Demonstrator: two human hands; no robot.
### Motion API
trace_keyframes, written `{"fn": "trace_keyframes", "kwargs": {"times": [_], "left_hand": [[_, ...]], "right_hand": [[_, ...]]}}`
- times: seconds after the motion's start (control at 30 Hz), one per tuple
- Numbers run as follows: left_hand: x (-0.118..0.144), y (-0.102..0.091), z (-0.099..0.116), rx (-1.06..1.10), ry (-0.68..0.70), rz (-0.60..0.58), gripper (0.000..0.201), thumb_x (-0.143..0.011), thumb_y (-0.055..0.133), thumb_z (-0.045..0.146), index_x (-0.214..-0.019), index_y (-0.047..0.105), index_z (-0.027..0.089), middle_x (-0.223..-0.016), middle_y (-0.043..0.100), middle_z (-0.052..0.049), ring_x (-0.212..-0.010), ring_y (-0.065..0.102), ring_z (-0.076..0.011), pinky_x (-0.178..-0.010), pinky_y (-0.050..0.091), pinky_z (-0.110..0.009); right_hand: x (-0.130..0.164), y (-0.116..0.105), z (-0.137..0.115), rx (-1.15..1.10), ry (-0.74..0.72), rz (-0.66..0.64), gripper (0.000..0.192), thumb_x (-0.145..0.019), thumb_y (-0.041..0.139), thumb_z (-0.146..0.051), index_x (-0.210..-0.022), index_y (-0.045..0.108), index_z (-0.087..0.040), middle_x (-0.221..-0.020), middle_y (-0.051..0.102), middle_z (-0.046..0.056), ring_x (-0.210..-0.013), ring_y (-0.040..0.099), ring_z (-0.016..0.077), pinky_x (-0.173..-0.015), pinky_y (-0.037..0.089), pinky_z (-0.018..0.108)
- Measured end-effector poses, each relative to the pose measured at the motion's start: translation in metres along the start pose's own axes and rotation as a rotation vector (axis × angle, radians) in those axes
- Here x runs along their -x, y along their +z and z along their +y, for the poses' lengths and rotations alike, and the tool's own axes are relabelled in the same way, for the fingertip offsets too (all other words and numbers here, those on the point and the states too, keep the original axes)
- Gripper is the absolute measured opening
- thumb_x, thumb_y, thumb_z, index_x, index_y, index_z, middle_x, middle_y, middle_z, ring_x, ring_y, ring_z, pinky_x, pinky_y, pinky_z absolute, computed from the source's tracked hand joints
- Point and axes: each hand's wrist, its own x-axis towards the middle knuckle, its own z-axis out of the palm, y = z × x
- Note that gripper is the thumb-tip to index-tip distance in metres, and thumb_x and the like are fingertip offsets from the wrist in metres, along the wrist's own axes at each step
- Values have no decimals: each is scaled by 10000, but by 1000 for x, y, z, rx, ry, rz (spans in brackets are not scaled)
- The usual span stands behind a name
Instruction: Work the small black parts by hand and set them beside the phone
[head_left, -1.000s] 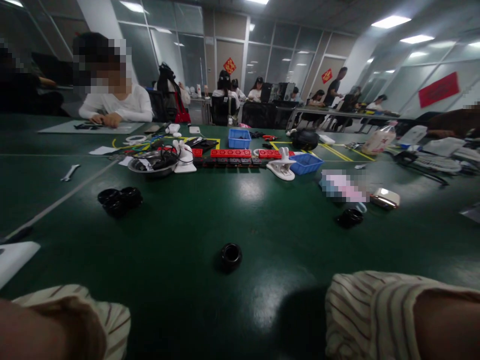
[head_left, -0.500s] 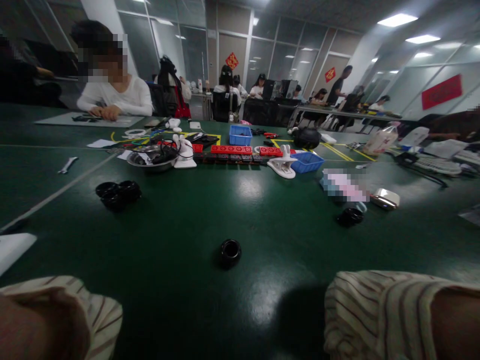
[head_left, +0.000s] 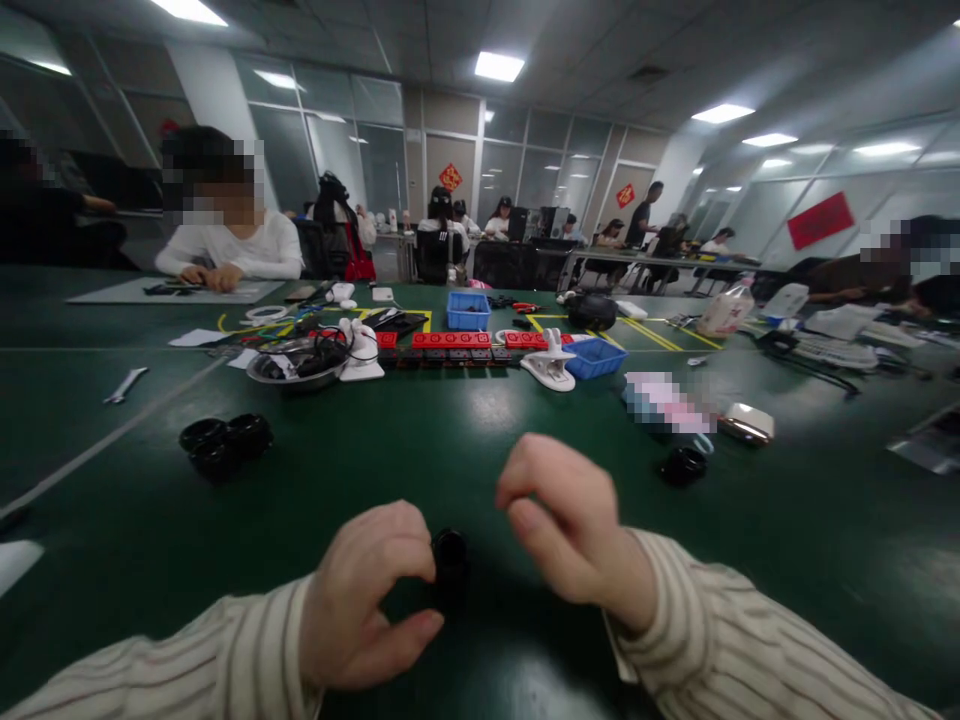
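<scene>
Here, left hand (head_left: pixel 367 600) fingers curling round small black ring-shaped part (head_left: pixel 450 560) sitting on glossy green table (head_left: pixel 480 440); right hand (head_left: pixel 574 525) hovering beside, fingers loosely bent, empty. Beyond: steel bowl (head_left: pixel 298 364) holding black cables.

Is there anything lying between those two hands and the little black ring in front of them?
Nothing visible does. The left hand already has its fingers against the small black ring on the green table. The right hand hangs just right of the ring, fingers curled, with only bare table surface between them.
</scene>
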Motion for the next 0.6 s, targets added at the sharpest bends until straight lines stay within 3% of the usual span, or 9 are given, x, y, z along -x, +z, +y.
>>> {"fn": "trace_keyframes", "kwargs": {"times": [0.1,0.23,0.43,0.6], "left_hand": [[3,19,-14,24,-33,-57,91,-871,392,269,-888,425,185,-794,482,-38,-741,474,-173,-633,428,-315],[16,22,-23,-12,-83,20,74,-829,418,219,-898,419,192,-873,440,-48,-848,440,-200,-713,406,-341],[14,22,-27,0,-136,16,159,-826,426,193,-985,431,206,-946,447,-46,-914,434,-196,-788,400,-329],[16,27,-30,17,-224,11,265,-891,371,412,-1082,419,233,-1034,440,-60,-977,433,-216,-832,411,-344]], "right_hand": [[10,33,19,-17,-47,-103,376,-945,267,-355,-761,517,-143,-664,510,30,-618,446,112,-572,362,244],[24,62,39,-53,81,-121,388,-921,282,-438,-918,517,-129,-858,540,73,-804,471,156,-722,395,297],[24,68,40,-114,108,-208,458,-888,311,-532,-1006,507,-136,-960,518,86,-883,460,183,-793,387,340],[29,71,41,-119,121,-217,484,-899,276,-537,-1060,486,-132,-989,512,93,-889,463,185,-800,403,334]]}}
